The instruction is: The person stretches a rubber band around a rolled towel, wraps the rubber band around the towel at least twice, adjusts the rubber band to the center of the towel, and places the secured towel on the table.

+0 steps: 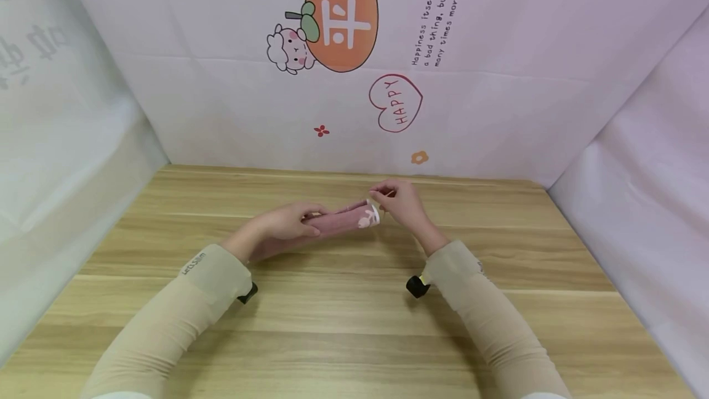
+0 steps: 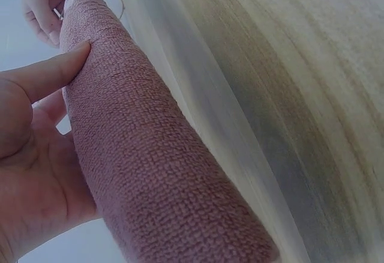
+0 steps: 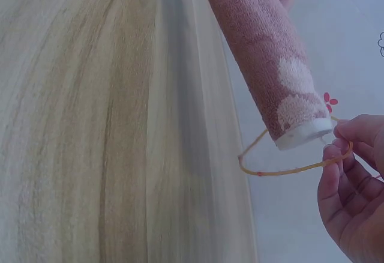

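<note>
A rolled pink towel with a white edge and a pale pattern at its right end lies slanted above the table. My left hand grips the roll around its middle, the thumb pressed on the terry surface. Just past the towel's white-edged end, my right hand pinches a thin yellow-brown rubber band between thumb and fingertips. The band hangs as an open loop by that end; whether it goes around the roll cannot be told. A small white strand shows between the towel end and the right fingertips.
The wood-grain table spreads under both arms. Behind it stands a white printed backdrop, and white sheets hang at the left and right sides. Black wrist cameras sit below the sleeves.
</note>
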The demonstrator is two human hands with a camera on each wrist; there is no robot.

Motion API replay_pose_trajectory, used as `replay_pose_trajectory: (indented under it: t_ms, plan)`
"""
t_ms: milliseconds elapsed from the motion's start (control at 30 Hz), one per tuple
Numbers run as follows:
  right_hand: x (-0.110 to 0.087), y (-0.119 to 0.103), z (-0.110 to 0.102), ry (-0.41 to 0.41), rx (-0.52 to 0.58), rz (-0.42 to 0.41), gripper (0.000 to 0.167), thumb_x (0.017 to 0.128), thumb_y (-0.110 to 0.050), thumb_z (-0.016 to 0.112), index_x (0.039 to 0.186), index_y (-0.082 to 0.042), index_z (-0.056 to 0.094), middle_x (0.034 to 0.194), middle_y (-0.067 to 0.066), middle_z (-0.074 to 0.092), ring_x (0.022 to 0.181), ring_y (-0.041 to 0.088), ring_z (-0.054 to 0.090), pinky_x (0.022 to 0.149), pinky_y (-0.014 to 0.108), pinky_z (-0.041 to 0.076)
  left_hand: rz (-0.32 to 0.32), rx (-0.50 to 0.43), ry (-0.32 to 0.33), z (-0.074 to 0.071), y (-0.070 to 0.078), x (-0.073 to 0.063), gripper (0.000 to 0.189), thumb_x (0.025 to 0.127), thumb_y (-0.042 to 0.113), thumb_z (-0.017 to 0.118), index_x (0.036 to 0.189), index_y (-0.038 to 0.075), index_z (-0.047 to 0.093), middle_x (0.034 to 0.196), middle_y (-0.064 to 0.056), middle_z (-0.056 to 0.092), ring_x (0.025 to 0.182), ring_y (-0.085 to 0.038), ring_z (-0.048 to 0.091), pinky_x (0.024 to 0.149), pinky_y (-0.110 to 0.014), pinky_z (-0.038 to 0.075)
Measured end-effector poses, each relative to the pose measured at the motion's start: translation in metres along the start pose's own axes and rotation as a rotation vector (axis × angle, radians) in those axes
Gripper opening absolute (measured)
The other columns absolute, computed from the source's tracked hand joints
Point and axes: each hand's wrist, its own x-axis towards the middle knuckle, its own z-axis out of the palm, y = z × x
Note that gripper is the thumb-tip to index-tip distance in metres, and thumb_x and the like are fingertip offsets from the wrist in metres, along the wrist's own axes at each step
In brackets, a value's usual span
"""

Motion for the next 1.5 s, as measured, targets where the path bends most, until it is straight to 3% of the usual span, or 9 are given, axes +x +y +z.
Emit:
replay_pose_trajectory:
  t_ms: [367,667,867,1267,1500]
  plan:
    - [-0.003,0.001,0.002,0.002,-0.029,-0.054,0.015,0.099,-0.013,0.071,0.105,-0.002,0.077,0.088,0.009,0.072,0.067,0.015,0.061,0.056,0.024,0.049,0.000,0.011,0.016,0.000,0.000,0.000,0.045,0.103,0.013,0.063,0.146,0.007,0.053,0.139,-0.023,0.057,0.129,-0.039,0.052,0.110,-0.055,0.040]
    - [-0.006,-0.005,0.008,0.013,-0.080,-0.107,0.013,0.096,-0.014,0.074,0.101,-0.002,0.079,0.078,0.006,0.069,0.066,0.014,0.054,0.053,0.022,0.042,-0.017,-0.011,0.035,0.001,-0.003,0.001,0.046,0.103,0.014,0.063,0.147,0.006,0.053,0.142,-0.023,0.055,0.130,-0.039,0.051,0.110,-0.055,0.040]
    - [-0.009,-0.010,0.012,-0.009,-0.048,-0.090,0.012,0.097,-0.012,0.074,0.100,-0.001,0.078,0.073,0.006,0.069,0.060,0.013,0.061,0.052,0.022,0.048,-0.017,-0.001,0.048,0.004,-0.002,0.002,0.046,0.103,0.014,0.064,0.147,0.006,0.052,0.143,-0.023,0.054,0.131,-0.040,0.050,0.110,-0.056,0.040]
    - [-0.012,-0.016,0.020,-0.025,-0.088,-0.076,0.014,0.098,-0.013,0.072,0.104,-0.003,0.079,0.079,0.004,0.073,0.062,0.012,0.062,0.055,0.025,0.050,-0.006,0.028,0.054,0.010,0.000,0.004,0.046,0.102,0.013,0.065,0.145,0.006,0.054,0.143,-0.022,0.055,0.132,-0.039,0.050,0.109,-0.055,0.041]
    - [-0.013,-0.025,0.023,-0.033,-0.119,-0.115,0.013,0.097,-0.015,0.074,0.101,-0.004,0.080,0.086,0.006,0.076,0.070,0.012,0.066,0.059,0.024,0.052,-0.015,0.034,0.046,0.009,0.006,0.005,0.045,0.103,0.013,0.064,0.146,0.006,0.053,0.143,-0.021,0.055,0.131,-0.038,0.052,0.108,-0.054,0.042]
